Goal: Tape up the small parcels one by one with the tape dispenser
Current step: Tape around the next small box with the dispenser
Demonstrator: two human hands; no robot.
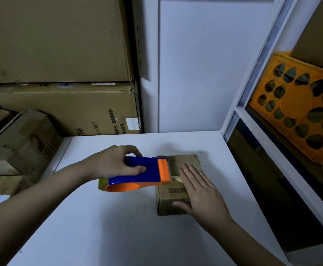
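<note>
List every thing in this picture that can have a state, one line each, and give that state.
small parcel: flaps closed, lying flat on the white table
tape dispenser: lifted, orange end at the parcel top
left hand: grips the dispenser
right hand: flat, pressing the parcel
orange crate: on its side on the shelf

Person's body in view: two bare forearms and hands.
Left hand (116,162) and right hand (201,192) carry no gloves, rings, watch or bands that can be made out. Both forearms are uncovered up to the frame edge; no sleeve cuff shows. Nails short and unpainted where visible. Nothing else of the person appears.
</note>
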